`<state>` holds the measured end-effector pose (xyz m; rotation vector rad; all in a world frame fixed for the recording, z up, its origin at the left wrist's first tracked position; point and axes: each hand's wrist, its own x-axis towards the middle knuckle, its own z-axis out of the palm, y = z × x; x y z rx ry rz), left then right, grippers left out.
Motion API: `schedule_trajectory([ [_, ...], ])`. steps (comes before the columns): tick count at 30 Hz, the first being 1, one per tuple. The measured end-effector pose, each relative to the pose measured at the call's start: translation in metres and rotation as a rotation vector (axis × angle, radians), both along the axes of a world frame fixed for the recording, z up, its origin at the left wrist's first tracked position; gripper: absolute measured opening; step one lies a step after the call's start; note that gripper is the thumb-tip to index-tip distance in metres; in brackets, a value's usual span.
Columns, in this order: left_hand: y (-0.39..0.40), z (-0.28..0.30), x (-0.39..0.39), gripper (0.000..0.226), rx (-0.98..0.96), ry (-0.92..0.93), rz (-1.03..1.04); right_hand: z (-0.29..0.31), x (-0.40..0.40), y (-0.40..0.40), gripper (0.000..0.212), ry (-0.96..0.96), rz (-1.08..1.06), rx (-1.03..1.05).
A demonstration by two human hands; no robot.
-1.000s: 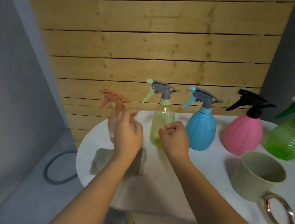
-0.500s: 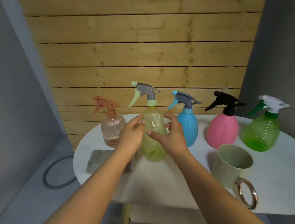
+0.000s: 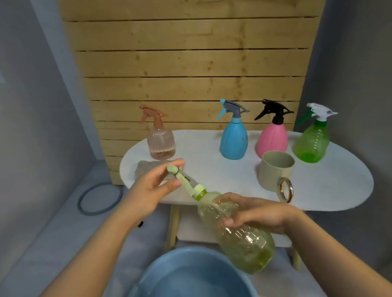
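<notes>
Over the basin point(image 3: 169, 278), yellow bottle point(image 3: 242, 243) lifted from table point(image 3: 328, 186), right hand point(image 3: 258, 214) gripping, left hand point(image 3: 149, 190) pinching sprayer point(image 3: 184, 182)

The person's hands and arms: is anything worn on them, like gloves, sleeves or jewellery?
Nothing visible. The left hand and right hand are bare: no gloves, rings or watch. The left forearm and right forearm are uncovered to the picture's edge; no sleeves show.

1. The head view looks forward and steeply down, standing over the blue basin point(image 3: 174, 276) at bottom centre.
2. It faces the white table point(image 3: 328, 186) and plank wall point(image 3: 177, 47) across the upper half.
3. The left hand point(image 3: 153, 187) and right hand point(image 3: 256, 212) sit close, mid-frame.
</notes>
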<state>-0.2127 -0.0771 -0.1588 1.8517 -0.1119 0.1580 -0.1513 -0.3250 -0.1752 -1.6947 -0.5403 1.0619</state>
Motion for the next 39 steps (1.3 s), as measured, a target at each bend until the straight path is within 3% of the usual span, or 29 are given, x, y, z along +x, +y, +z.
schedule_trajectory([
  [3,-0.006,-0.015,-0.018,0.022,-0.024,0.006,0.003,-0.014,-0.010,-0.008,0.073,0.005,0.080,-0.017],
  [7,-0.003,-0.019,-0.019,0.016,-0.001,-0.010,0.052,-0.017,-0.009,-0.010,0.058,0.031,0.123,0.018],
  [9,-0.004,-0.017,-0.016,0.008,0.010,-0.016,0.076,-0.017,-0.010,-0.008,0.063,0.011,0.104,0.015],
  [10,-0.007,-0.018,-0.014,0.006,0.045,-0.024,0.103,-0.017,-0.011,-0.005,0.066,-0.055,0.110,-0.019],
  [12,-0.013,-0.027,-0.008,0.015,0.226,-0.037,0.182,-0.021,-0.013,0.003,0.072,-0.363,0.141,-0.207],
  [14,-0.016,-0.037,-0.001,0.028,0.334,0.057,0.219,-0.026,-0.016,0.008,0.076,-0.643,0.126,-0.364],
  [19,-0.018,-0.034,0.007,0.033,0.038,0.441,0.322,-0.033,-0.018,0.005,0.082,-1.056,-0.015,-0.437],
  [21,-0.018,-0.031,0.010,0.024,-0.163,0.409,0.230,-0.031,-0.012,-0.002,0.086,-1.060,-0.060,-0.448],
  [23,-0.016,-0.028,0.008,0.032,-0.216,0.355,0.029,-0.030,-0.004,-0.012,0.087,-0.930,-0.102,-0.429],
  [25,-0.012,-0.030,0.006,0.047,-0.031,0.266,-0.132,-0.027,0.002,-0.024,0.085,-0.814,-0.108,-0.388],
  [28,-0.010,-0.037,0.007,0.038,0.355,0.064,-0.013,-0.024,0.004,-0.031,0.082,-0.775,-0.013,-0.406],
  [33,-0.013,-0.046,0.016,0.005,0.443,0.055,0.070,-0.033,0.001,-0.029,0.087,-0.893,-0.048,-0.445],
  [39,-0.023,-0.057,0.018,0.029,0.527,0.150,0.136,-0.037,-0.004,-0.020,0.090,-1.169,-0.077,-0.523],
])
